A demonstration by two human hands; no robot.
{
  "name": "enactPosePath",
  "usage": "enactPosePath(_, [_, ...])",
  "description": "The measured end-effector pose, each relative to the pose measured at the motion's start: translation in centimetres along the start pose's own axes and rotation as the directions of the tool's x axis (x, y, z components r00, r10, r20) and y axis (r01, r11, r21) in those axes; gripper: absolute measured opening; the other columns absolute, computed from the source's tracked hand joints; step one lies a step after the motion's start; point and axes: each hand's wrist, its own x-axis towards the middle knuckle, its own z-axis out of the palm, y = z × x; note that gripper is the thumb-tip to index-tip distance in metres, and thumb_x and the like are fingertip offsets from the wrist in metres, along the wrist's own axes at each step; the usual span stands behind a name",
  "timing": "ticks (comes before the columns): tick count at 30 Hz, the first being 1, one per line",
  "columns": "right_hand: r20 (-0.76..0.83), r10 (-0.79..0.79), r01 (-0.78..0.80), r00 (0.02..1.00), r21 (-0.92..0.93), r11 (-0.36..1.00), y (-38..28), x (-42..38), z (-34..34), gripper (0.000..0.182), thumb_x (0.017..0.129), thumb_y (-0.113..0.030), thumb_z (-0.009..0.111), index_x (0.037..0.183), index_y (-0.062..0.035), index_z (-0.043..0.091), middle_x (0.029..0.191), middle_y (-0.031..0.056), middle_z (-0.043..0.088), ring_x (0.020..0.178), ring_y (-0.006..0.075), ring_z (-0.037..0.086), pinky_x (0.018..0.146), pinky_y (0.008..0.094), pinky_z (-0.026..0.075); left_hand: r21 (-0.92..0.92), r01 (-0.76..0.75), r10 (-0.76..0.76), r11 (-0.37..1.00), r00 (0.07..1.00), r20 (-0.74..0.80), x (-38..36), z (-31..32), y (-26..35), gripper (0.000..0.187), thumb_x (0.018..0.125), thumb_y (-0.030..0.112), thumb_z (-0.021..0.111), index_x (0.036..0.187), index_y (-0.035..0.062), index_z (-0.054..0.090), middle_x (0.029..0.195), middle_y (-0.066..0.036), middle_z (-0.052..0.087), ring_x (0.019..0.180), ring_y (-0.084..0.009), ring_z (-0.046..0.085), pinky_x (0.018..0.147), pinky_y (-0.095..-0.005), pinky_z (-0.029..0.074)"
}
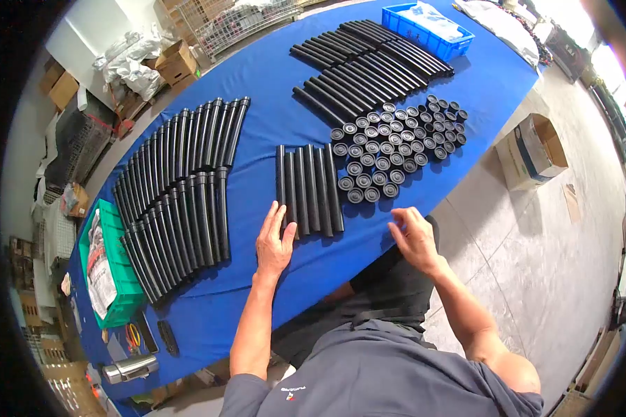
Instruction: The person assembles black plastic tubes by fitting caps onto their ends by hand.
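Note:
My left hand (275, 242) lies flat with fingers stretched out, beside the lower left end of a short row of plain black tubes (312, 191). Its thumb is right at the nearest tube's end. Over the table's near edge hovers my right hand (415, 238), fingers loosely bent and apart, with nothing visible in it. Just above that hand are many round black ringed caps (382, 148), grouped on the blue cloth. To the left, black tubes with wider collars on their upper ends (181, 187) lie in two fanned rows.
More plain black tubes (368, 66) lie at the back, beside a blue crate (459, 47) with plastic inside. A green crate (122, 271) stands at the left, above a metal cup-like object (131, 368) and pliers (133, 337). An opened cardboard box (532, 154) sits on the floor.

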Motion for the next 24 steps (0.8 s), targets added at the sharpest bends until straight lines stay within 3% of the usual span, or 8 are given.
enactPosePath(2, [0.0,0.027,-0.027,1.0,-0.013,1.0,0.3,1.1,-0.3,0.032,0.09,-0.009,0.075,0.119,-0.0027,0.062,0.101,0.0152,0.063,0.085,0.033,0.067,0.073,0.0404,0.055,0.009,0.013,-0.013,1.0,0.999,-0.039,-0.1,0.0,0.6,0.046,0.104,0.035,0.061,0.137,0.0029,0.064,0.151,-0.028,0.05,0.136,-0.0448,0.053,0.113,-0.0484,0.044])
enactPosePath(5, [-0.015,-0.026,0.023,1.0,-0.182,0.983,0.0,2.6,-0.3,0.035,0.09,-0.012,0.076,0.121,-0.0036,0.061,0.103,0.0143,0.063,0.088,0.0331,0.066,0.074,0.0415,0.055,0.049,0.012,-0.011,0.999,0.999,-0.036,-0.4,0.4,-0.2,0.042,0.104,0.034,0.061,0.134,0.0053,0.067,0.151,-0.028,0.051,0.138,-0.0453,0.05,0.116,-0.051,0.041])
enactPosePath(12, [-0.005,-0.238,0.234,0.971,-0.175,0.956,-1.4,8.7,0.0,0.031,0.089,-0.013,0.075,0.118,-0.0077,0.064,0.1,0.0129,0.061,0.09,0.0343,0.065,0.075,0.0436,0.054,0.028,0.028,-0.027,0.999,0.999,-0.035,-0.2,0.2,0.2,0.053,0.105,0.041,0.057,0.142,0.0027,0.058,0.15,-0.027,0.052,0.137,-0.0438,0.052,0.117,-0.054,0.038])
enactPosePath(14, [0.077,-0.276,0.287,0.958,-0.215,0.934,-2.2,13.0,0.0,0.026,0.09,-0.013,0.072,0.115,-0.0084,0.065,0.101,0.0126,0.06,0.091,0.0341,0.064,0.076,0.0435,0.054,0.006,0.039,-0.038,0.999,0.997,-0.064,-0.1,0.4,-0.1,0.055,0.106,0.041,0.056,0.144,0.0012,0.055,0.149,-0.027,0.052,0.136,-0.0443,0.052,0.116,-0.0526,0.04])
enactPosePath(16, [0.138,-0.422,0.444,0.896,-0.259,0.858,-2.2,17.6,1.0,0.023,0.09,-0.011,0.067,0.113,-0.0091,0.066,0.103,0.012,0.06,0.096,0.0331,0.063,0.079,0.0431,0.055,-0.021,0.049,-0.051,0.999,0.995,-0.088,-0.3,0.4,-0.3,0.056,0.106,0.041,0.056,0.145,0.0001,0.054,0.149,-0.027,0.053,0.135,-0.0445,0.053,0.115,-0.0508,0.041])
enactPosePath(18, [0.297,-0.471,0.552,0.831,-0.323,0.769,-1.0,22.1,2.7,0.024,0.089,-0.008,0.064,0.113,-0.0104,0.068,0.106,0.0115,0.06,0.103,0.032,0.062,0.085,0.0436,0.054,-0.051,0.052,-0.057,0.997,0.992,-0.111,-0.3,0.4,-0.3,0.056,0.106,0.04,0.056,0.145,-0.0006,0.053,0.148,-0.027,0.053,0.135,-0.0445,0.053,0.114,-0.0486,0.043])
enactPosePath(22, [0.595,-0.447,0.719,0.668,-0.36,0.595,-0.7,27.4,4.5,0.033,0.088,-0.007,0.065,0.119,-0.0159,0.071,0.114,0.0122,0.059,0.114,0.031,0.058,0.095,0.0424,0.05,-0.08,0.062,-0.072,0.995,0.99,-0.118,-0.2,0.5,-0.4,0.048,0.106,0.036,0.056,0.142,0.0036,0.059,0.147,-0.026,0.055,0.136,-0.0434,0.053,0.113,-0.0479,0.044])
enactPosePath(24, [0.705,-0.326,0.734,0.63,-0.403,0.547,-1.0,28.5,5.2,0.034,0.086,-0.007,0.067,0.118,-0.0177,0.073,0.117,0.0125,0.059,0.118,0.0315,0.056,0.099,0.0427,0.049,0.0,0.025,-0.024,1.0,0.994,-0.107,-0.1,0.2,-0.4,0.044,0.107,0.035,0.055,0.14,0.0061,0.062,0.146,-0.026,0.055,0.137,-0.043,0.052,0.114,-0.0483,0.044])
